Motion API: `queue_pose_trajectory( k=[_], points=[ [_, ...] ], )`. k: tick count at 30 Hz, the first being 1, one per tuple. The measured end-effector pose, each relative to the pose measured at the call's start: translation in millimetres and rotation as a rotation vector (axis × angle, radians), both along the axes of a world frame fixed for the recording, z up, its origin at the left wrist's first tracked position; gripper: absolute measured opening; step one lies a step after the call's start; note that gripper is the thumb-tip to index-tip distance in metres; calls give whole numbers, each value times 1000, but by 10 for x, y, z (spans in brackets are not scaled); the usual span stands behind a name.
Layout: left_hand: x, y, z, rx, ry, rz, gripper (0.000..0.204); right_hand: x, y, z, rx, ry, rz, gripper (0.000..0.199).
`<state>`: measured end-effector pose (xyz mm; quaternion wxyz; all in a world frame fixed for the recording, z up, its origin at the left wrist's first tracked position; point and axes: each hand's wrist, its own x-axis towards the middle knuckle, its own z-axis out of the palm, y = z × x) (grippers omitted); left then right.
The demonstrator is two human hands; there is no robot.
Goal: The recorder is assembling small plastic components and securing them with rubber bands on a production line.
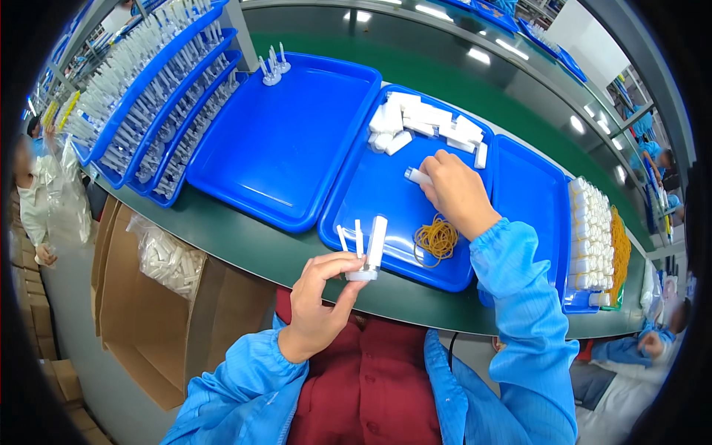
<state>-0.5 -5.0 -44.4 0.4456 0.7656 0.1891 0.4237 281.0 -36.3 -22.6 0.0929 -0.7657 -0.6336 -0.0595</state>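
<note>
My left hand (319, 297) pinches a round white base with upright prongs (361, 276) at the near edge of the middle blue tray (337, 185). A white block-like sleeve (377, 241) stands over one prong, while two thin prongs are bare. Over the same tray, my right hand (454, 189) is closed on a small white block (417, 176). Its palm side is hidden. Beyond that hand lies a loose pile of white blocks (426, 117). Tan rubber bands (436, 240) lie in a tangle below my right wrist.
A blue tray (285, 148) to the left holds several pronged pieces (273, 68) in its far corner. Stacked trays (159, 104) of pronged pieces stand farther left. White blocks (589, 233) and more rubber bands (618, 256) sit at right. A cardboard box (141, 319) with bagged white parts stands below the bench.
</note>
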Motion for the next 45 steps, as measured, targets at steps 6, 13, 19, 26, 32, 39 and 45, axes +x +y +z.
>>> queue_pose_trajectory(
  k=[6,13,19,26,32,39,45],
  points=[
    [55,26,267,286,94,-168,40,-425,-394,325,345,1436,-200,44],
    [119,-71,423,244,135,-284,40,-860,-750,388,477,1635,-209,49],
    [107,-95,416,260,186,-288,38,-915,-850,273,488,1514,-171,47],
    [123,-103,261,28,-91,-13,39,-1408,-903,155,736,1481,-71,50],
    [-15,40,134,194,-64,-81,37,-739,-299,249,468,1093,70,27],
    [-12,54,93,251,-81,-13,33,181,523,-232,319,-27,134,25],
    [-75,108,107,246,-106,2,30,158,85,-86,73,-15,130,32]
  ],
)
